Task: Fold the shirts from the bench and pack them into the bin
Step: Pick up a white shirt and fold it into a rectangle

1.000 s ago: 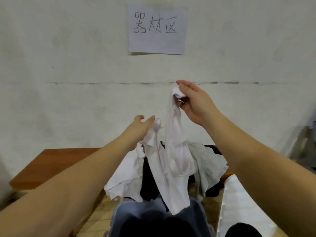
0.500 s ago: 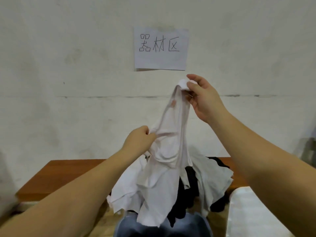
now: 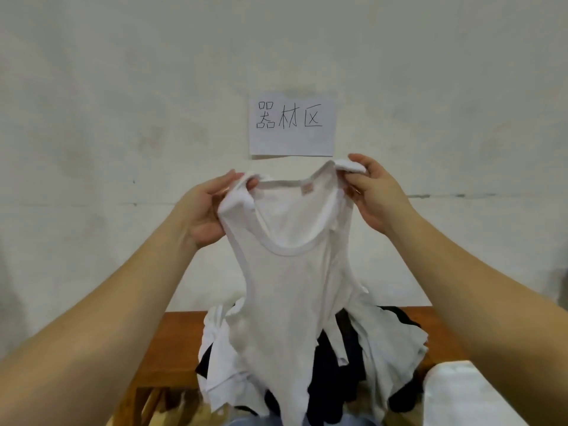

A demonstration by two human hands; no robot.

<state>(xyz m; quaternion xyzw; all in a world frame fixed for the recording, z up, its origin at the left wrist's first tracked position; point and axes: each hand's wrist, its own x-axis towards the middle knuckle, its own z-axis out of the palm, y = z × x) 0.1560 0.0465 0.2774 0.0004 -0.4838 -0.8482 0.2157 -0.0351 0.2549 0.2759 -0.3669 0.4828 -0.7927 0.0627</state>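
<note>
I hold a white sleeveless shirt up in front of the wall, spread open by its shoulder straps. My left hand pinches the left strap and my right hand pinches the right strap. The shirt hangs down over a pile of white and black shirts lying on the brown wooden bench. A white bin shows at the lower right, partly hidden by my right forearm.
A paper sign with handwritten characters is stuck on the white wall behind the bench. Blue fabric shows at the bottom edge below the pile. The bench's left half carries no shirts.
The shirt was bunched and hanging from my right hand. My left hand moved up to the other strap and both hands drew apart, spreading the shirt open. The view has tilted upward.
</note>
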